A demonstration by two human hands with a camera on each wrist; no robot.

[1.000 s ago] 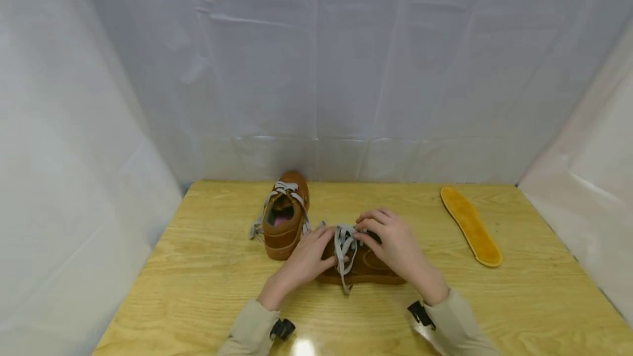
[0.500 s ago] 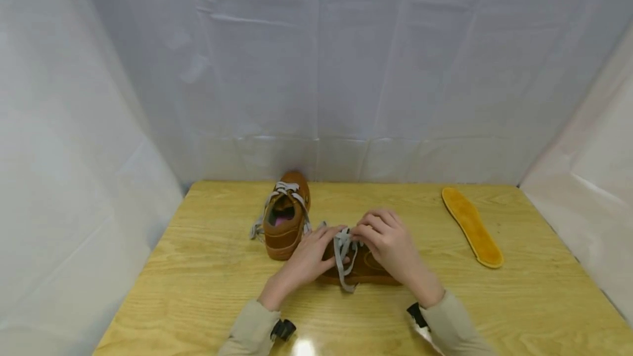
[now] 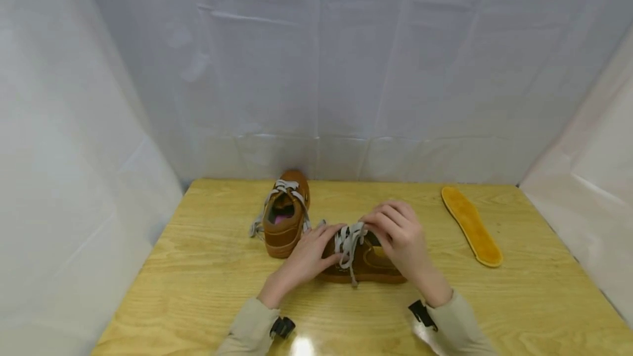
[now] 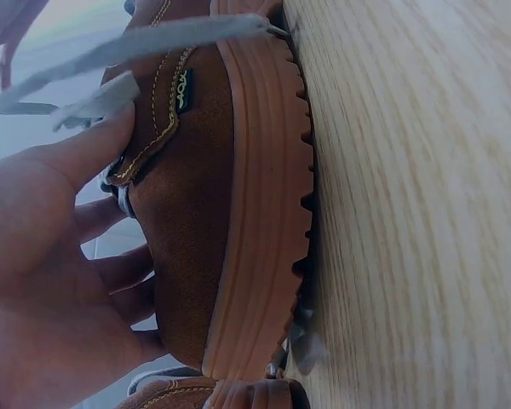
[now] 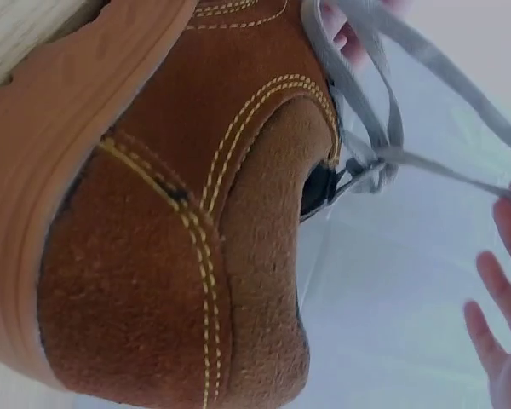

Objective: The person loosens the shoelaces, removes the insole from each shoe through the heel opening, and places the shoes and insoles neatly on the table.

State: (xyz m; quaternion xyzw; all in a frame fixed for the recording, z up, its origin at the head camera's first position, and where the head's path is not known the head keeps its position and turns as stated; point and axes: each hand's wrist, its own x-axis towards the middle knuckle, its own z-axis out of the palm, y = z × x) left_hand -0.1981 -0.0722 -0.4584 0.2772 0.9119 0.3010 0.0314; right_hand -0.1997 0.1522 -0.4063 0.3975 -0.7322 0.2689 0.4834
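Pinching grey lace: right grip. Brown shoe: dark tag, lettering blurred.

This looks like a makeshift booth, perhaps a small studio or lab station. Pale, creased plastic-like sheeting hangs behind a wood-grain counter, and more of it closes in the left and right sides, hiding the room beyond. A bright glare lies on the counter's near edge, and black fittings sit at both sleeve cuffs.
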